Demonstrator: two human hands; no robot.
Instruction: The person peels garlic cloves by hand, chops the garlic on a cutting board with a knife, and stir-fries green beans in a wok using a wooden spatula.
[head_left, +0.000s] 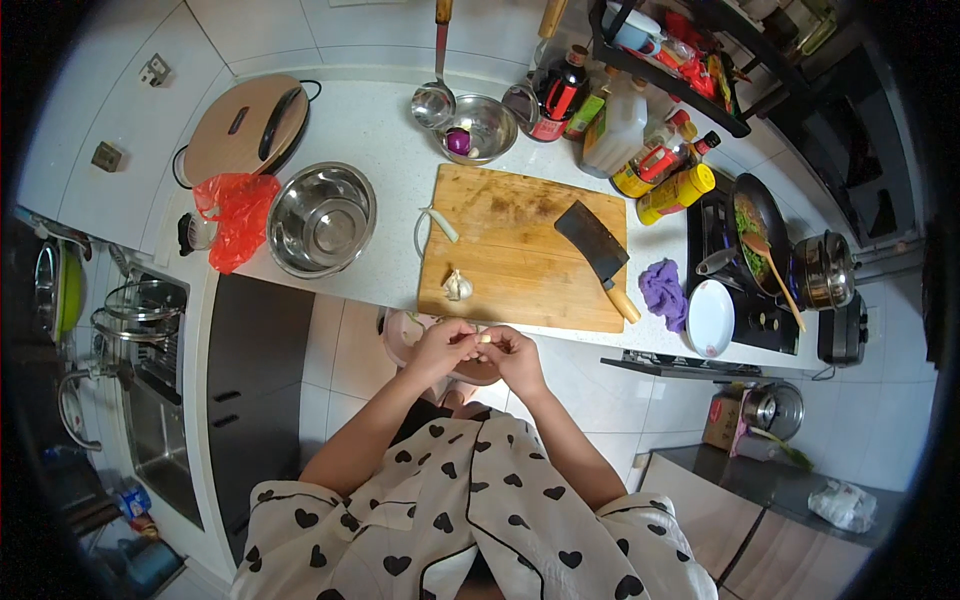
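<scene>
My left hand (441, 349) and my right hand (514, 358) meet just off the counter's front edge. Between their fingertips is a small pale garlic clove (485, 339), pinched from both sides. Below the hands stands a pink bin (397, 335) with scraps in it, partly hidden by them. A garlic bulb (457, 286) sits near the front left of the wooden cutting board (517, 225). A pale scallion stalk (442, 224) lies over the board's left edge. On the right side rests a dark cleaver (591, 241), its wooden handle towards me.
Behind the board, a steel bowl (491, 131) holds a purple onion (458, 141). A larger steel bowl (321, 220) and a red plastic bag (234, 217) are at left. Rightward are a purple cloth (664, 292), a white plate (710, 319) and a frying pan (780, 247) with food.
</scene>
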